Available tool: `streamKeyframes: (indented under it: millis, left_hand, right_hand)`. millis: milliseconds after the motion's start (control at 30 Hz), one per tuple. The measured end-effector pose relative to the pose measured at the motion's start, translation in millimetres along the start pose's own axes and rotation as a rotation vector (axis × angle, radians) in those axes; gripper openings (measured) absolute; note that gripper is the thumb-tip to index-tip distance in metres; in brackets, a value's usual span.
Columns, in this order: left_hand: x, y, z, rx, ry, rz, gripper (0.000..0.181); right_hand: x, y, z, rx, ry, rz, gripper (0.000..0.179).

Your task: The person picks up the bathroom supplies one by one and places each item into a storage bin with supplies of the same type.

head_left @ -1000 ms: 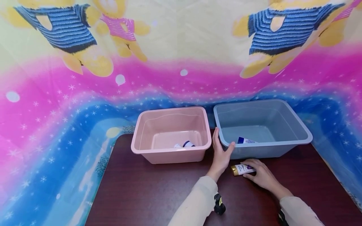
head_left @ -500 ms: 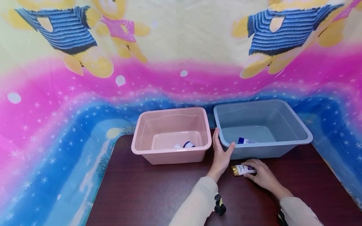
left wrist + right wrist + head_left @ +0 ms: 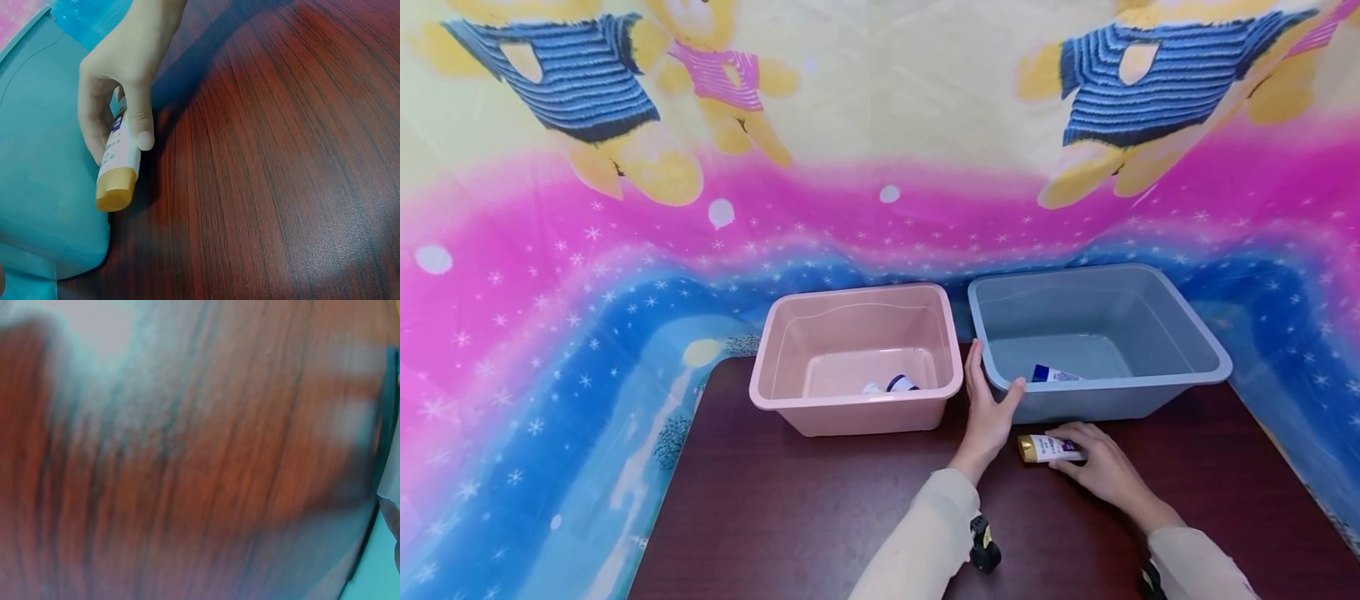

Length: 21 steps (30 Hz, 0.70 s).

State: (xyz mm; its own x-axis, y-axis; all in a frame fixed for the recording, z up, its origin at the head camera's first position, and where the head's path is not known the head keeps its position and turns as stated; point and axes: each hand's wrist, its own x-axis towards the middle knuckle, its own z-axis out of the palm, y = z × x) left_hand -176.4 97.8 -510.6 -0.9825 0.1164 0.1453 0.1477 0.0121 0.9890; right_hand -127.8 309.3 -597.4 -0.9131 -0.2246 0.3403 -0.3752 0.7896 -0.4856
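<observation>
A white bottle [image 3: 1054,448] with a gold cap and a purple-printed label lies sideways in my right hand [image 3: 1108,471], just in front of the blue-grey tub [image 3: 1097,403]. Thumb and fingers pinch its right end, and the cap points left. In the left wrist view the same bottle [image 3: 117,150] hangs cap-down in the frame beside the tub wall, its far end hidden by the hand. My left hand [image 3: 988,417] rests against the tub's front left corner, fingers straight and thumb spread along the front. Inside that tub, a blue-and-white tube [image 3: 1054,374] is partly hidden by the front rim.
Left of the blue-grey tub stands a pink tub [image 3: 865,418], holding a white item with a dark band [image 3: 901,383] and another small white item. Both tubs stand at the back of a dark wooden table [image 3: 820,517], against a printed cloth.
My right hand and the bottle have shifted slightly to the right, and the gold cap sits a little higher in the head view. The left hand stays at the tub's corner.
</observation>
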Motion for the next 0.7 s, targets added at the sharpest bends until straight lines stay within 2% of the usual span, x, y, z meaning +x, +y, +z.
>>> streamKeyframes:
  millis: [367,700]
  left_hand:
    - [-0.3,-0.7,1.0,-0.009,-0.003,-0.003,0.078]
    - [0.2,-0.3,1.8,-0.005,0.008,-0.008,0.078]
  right_hand:
    - [-3.0,-4,-7,0.003,0.007,0.013,0.048]
    - [-10.6,-6,-19,-0.002,0.051,-0.019,0.052]
